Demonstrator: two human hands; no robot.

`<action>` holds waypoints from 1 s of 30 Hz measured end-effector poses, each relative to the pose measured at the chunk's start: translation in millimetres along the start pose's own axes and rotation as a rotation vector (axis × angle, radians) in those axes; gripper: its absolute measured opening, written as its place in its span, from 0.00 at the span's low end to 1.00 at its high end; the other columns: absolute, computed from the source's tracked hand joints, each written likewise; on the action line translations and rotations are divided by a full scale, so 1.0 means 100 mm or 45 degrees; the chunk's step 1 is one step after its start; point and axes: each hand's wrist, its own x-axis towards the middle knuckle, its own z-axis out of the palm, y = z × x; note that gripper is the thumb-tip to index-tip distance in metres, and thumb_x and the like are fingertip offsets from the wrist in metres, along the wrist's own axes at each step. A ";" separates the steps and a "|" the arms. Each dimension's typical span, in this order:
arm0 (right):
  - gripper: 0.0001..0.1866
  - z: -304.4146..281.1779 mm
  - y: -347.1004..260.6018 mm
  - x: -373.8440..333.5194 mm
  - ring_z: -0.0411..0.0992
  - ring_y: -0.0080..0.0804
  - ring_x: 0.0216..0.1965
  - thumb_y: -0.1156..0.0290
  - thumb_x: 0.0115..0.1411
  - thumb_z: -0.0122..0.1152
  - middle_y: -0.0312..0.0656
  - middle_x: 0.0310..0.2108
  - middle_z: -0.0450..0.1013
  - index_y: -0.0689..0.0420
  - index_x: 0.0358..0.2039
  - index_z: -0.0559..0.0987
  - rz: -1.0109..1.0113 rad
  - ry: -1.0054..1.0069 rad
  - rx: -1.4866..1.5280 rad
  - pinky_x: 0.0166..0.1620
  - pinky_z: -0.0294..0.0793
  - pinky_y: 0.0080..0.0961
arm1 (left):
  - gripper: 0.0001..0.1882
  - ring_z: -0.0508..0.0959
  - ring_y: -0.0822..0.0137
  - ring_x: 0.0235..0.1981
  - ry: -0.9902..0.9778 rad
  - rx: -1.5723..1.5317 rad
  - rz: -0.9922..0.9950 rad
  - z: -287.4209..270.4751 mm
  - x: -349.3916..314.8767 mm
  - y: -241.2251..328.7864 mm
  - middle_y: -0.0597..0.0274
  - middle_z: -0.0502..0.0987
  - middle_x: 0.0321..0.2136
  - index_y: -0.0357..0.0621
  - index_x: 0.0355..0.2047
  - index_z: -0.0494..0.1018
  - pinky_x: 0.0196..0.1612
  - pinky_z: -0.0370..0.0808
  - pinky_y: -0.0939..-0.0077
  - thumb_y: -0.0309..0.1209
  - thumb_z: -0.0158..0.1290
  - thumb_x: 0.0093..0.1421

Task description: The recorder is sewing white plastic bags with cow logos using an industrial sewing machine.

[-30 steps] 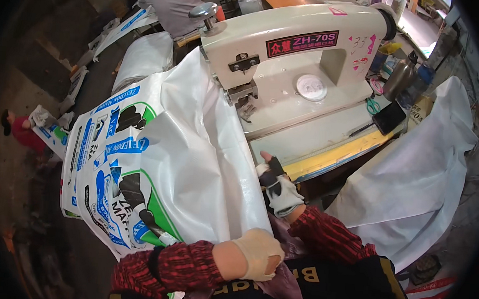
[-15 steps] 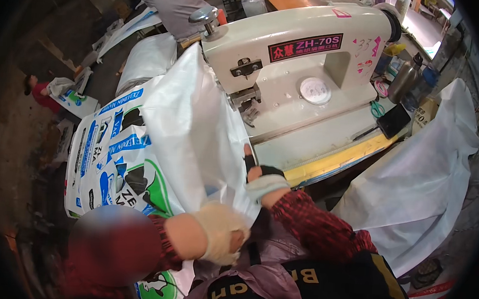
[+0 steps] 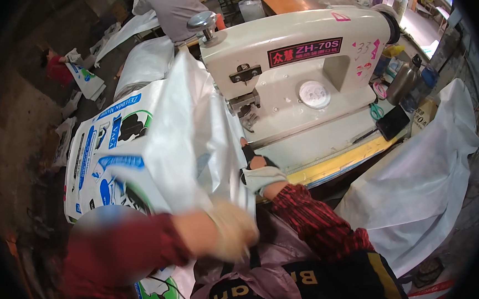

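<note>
A white woven plastic sack (image 3: pixel 180 128), printed in blue, green and black, lies left of a cream sewing machine (image 3: pixel 308 37). Its plain white part rises in folds beside the machine's needle area. At the sack's right edge, my right hand (image 3: pixel 261 174), in a black and white fingerless glove, is closed on the material. Closer to my body, my left hand (image 3: pixel 229 232) wears a pale glove and is smeared by motion. Its fingers look curled at the sack's near edge, though the grip itself is blurred.
A white round disc (image 3: pixel 315 94) sits on the machine bed. Green-handled scissors (image 3: pixel 376 111), a dark phone (image 3: pixel 393 122) and a metal bottle (image 3: pixel 404 79) stand to the right. White sheeting (image 3: pixel 415 178) hangs at the right. Other people work at the back and far left.
My left forearm and hand have swung slightly up and right, and the white sack layer has folded differently, uncovering more print. My right hand has shifted slightly nearer along the edge.
</note>
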 end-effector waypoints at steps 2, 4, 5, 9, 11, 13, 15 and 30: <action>0.16 0.06 -0.01 -0.06 0.72 0.49 0.25 0.63 0.49 0.51 0.50 0.23 0.72 0.52 0.39 0.72 -0.025 -0.029 -0.038 0.26 0.70 0.42 | 0.10 0.77 0.51 0.28 -0.456 -0.039 0.023 0.46 0.40 0.33 0.52 0.77 0.23 0.44 0.21 0.76 0.31 0.72 0.62 0.36 0.53 0.41; 0.36 0.23 -0.10 -0.17 0.71 0.59 0.32 0.61 0.52 0.50 0.57 0.30 0.73 0.54 0.60 0.51 0.016 -0.122 0.169 0.37 0.69 0.42 | 0.10 0.76 0.50 0.28 -0.456 -0.113 0.068 0.53 0.54 0.41 0.51 0.76 0.23 0.43 0.21 0.76 0.31 0.72 0.62 0.36 0.53 0.41; 0.21 0.46 -0.08 -0.23 0.71 0.55 0.29 0.62 0.51 0.50 0.55 0.27 0.72 0.56 0.45 0.63 -0.139 0.175 0.137 0.33 0.70 0.43 | 0.10 0.76 0.49 0.28 -0.461 -0.189 0.109 0.54 0.55 0.43 0.51 0.76 0.23 0.42 0.20 0.75 0.31 0.72 0.61 0.36 0.53 0.41; 0.33 0.22 -0.21 -0.44 0.73 0.52 0.28 0.66 0.53 0.47 0.58 0.24 0.72 0.64 0.57 0.50 0.126 0.144 0.250 0.29 0.71 0.43 | 0.11 0.76 0.50 0.29 -0.587 -0.072 0.025 0.12 0.36 0.36 0.50 0.76 0.24 0.44 0.23 0.75 0.32 0.72 0.63 0.36 0.52 0.42; 0.31 0.19 -0.18 -0.31 0.73 0.51 0.28 0.66 0.53 0.48 0.58 0.25 0.72 0.63 0.55 0.54 0.169 0.133 0.184 0.29 0.71 0.42 | 0.11 0.76 0.50 0.30 -0.559 -0.106 -0.032 0.11 0.33 0.16 0.51 0.76 0.24 0.44 0.24 0.76 0.33 0.72 0.64 0.37 0.52 0.42; 0.29 0.08 -0.14 -0.14 0.73 0.51 0.28 0.66 0.52 0.49 0.58 0.25 0.72 0.62 0.54 0.58 0.222 0.154 0.129 0.29 0.71 0.41 | 0.11 0.76 0.51 0.30 -0.513 -0.141 -0.170 0.10 0.34 0.02 0.51 0.76 0.27 0.44 0.23 0.76 0.34 0.73 0.64 0.37 0.52 0.44; 0.27 -0.05 -0.17 -0.02 0.73 0.50 0.28 0.66 0.51 0.50 0.57 0.26 0.72 0.61 0.52 0.62 0.246 0.202 0.088 0.29 0.72 0.39 | 0.11 0.76 0.51 0.30 -0.395 -0.155 -0.159 0.28 0.43 -0.13 0.51 0.76 0.27 0.44 0.23 0.76 0.34 0.73 0.64 0.37 0.52 0.43; 0.40 0.49 -0.02 -0.49 0.71 0.56 0.29 0.60 0.52 0.51 0.61 0.29 0.70 0.53 0.61 0.44 -0.006 0.170 0.277 0.33 0.69 0.43 | 0.04 0.73 0.61 0.23 -0.142 0.642 -0.381 -0.28 0.10 -0.60 0.65 0.71 0.15 0.57 0.18 0.72 0.34 0.63 0.61 0.35 0.53 0.38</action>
